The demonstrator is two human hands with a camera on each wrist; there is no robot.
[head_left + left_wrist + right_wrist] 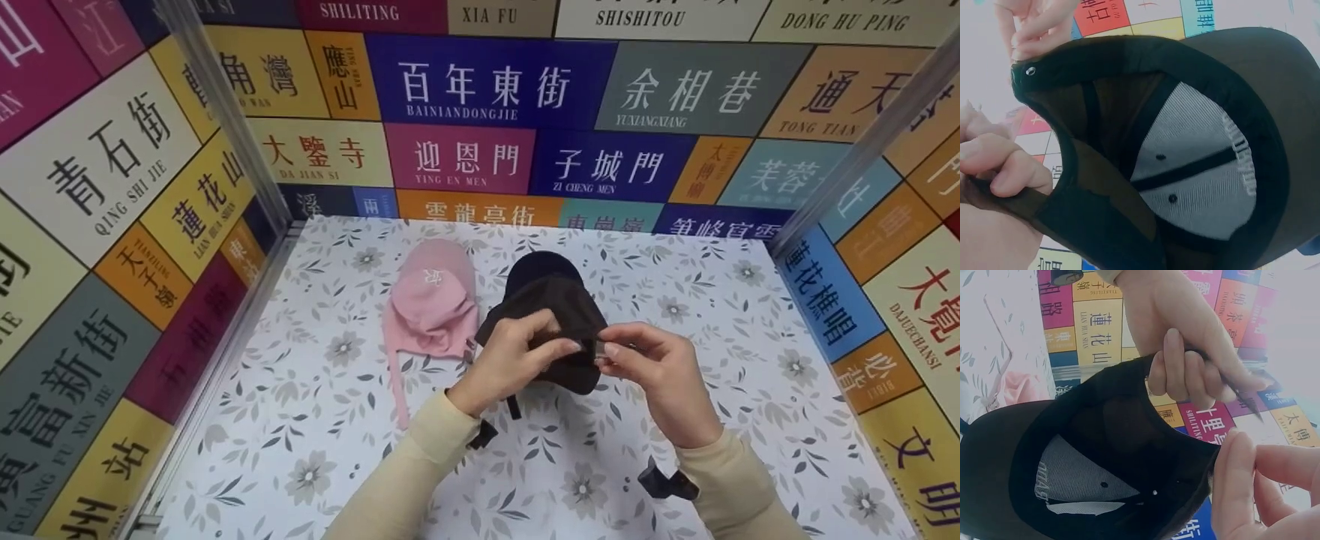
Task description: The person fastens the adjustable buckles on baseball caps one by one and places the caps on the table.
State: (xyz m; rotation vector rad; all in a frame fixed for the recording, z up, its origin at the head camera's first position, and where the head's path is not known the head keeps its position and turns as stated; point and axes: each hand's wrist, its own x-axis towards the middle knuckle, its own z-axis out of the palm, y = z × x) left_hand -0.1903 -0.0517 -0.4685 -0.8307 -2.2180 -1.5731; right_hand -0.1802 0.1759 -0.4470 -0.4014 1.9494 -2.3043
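Observation:
A dark brown cap (559, 315) is held up by both hands, its inside with a pale mesh panel (1202, 163) facing the wrist cameras. My left hand (506, 364) grips the cap's back strap (1013, 199), and the strap's thin free end sticks out past the fingers in the right wrist view. With fingertips and thumb, my right hand (664, 367) pinches the opposite edge of the back opening, beside a small metal eyelet (1031, 71). The strap and that edge are apart. What lies under the right fingertips is mostly hidden.
On the left of the table lies a pink cap (431, 300) with a long strap trailing toward me. A dark navy cap (540, 264) sits behind the brown one, partly covered. The flower-patterned tabletop (315, 465) is enclosed by colourful printed walls (487, 82).

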